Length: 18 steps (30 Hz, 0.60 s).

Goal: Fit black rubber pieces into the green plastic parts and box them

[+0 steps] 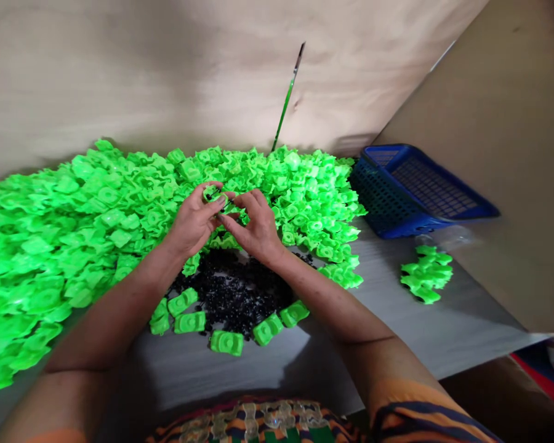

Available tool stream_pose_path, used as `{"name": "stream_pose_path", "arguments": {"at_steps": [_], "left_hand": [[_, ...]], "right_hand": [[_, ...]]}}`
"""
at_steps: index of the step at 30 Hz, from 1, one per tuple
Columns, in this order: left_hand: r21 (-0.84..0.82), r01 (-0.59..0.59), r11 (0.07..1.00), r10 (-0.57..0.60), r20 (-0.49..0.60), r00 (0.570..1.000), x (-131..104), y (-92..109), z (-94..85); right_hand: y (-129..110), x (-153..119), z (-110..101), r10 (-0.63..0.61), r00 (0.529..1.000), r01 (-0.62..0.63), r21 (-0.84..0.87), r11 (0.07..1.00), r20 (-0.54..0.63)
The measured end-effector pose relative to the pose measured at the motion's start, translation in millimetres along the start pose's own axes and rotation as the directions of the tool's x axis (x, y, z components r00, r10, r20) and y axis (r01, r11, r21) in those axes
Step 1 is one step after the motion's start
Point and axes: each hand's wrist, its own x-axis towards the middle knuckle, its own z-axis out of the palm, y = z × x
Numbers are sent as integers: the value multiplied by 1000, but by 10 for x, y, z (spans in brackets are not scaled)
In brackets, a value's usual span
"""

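While loose green pieces (226, 343) line the near side of the black pile (240, 295), look, a low forearm could knock them askew. Above the pile's far side, the left hand (191, 221) pinches a green piece (209, 192); the right hand (260, 231) curls its fingers in at a small black part (229, 200), grip unclear, and a slip there could lose it in the pile. Behind the pile, the green heap (111, 203) banks high: one knuckle's nudge might start a slide.
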Motion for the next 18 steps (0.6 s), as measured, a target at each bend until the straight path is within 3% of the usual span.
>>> {"name": "stream_pose_path", "arguments": {"at_steps": [10, 18], "left_hand": [[187, -113, 976, 120, -28, 992, -11, 153, -45], [191, -181, 965, 197, -70, 978, 34, 121, -86]], "right_hand": [[81, 48, -51, 10, 997, -2, 104, 995, -71], [142, 41, -70, -58, 995, 62, 50, 997, -79]]}}
